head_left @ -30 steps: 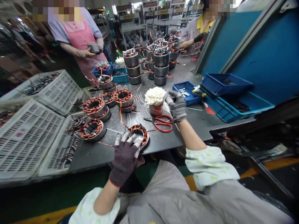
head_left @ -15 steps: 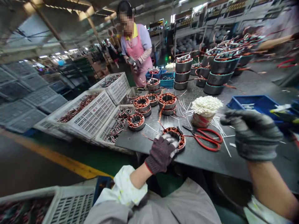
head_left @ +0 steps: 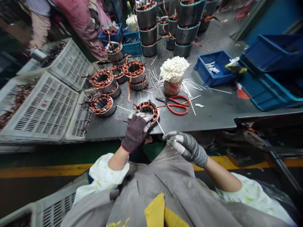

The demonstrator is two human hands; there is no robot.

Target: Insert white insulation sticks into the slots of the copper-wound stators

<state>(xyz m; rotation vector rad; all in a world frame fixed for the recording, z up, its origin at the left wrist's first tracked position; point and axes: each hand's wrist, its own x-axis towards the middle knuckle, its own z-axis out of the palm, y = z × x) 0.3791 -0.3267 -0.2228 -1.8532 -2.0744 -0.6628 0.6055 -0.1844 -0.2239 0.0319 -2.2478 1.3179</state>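
Observation:
My left hand (head_left: 136,130), in a dark knit glove, grips the near rim of a copper-wound stator (head_left: 148,111) that lies at the front edge of the dark table (head_left: 213,110). In a grey glove, my right hand (head_left: 183,145) hovers below the table edge, its fingers pinched on a thin white sleeve tube (head_left: 160,126) that points toward the stator. Red-handled scissors (head_left: 176,104) lie just right of the stator. Behind them stands a cup packed with white tubes (head_left: 173,75).
More wound stators (head_left: 104,80) lie at the left, with stacked stators (head_left: 148,26) at the back. White slatted crates (head_left: 40,104) line the left side. Blue bins (head_left: 216,67) fill the right. Another person in a pink apron (head_left: 80,22) stands far left.
My right hand came back from the cup of tubes down to the table's front edge with a thin tube pinched in it. My left hand stayed on the stator. The view swung and tilted down.

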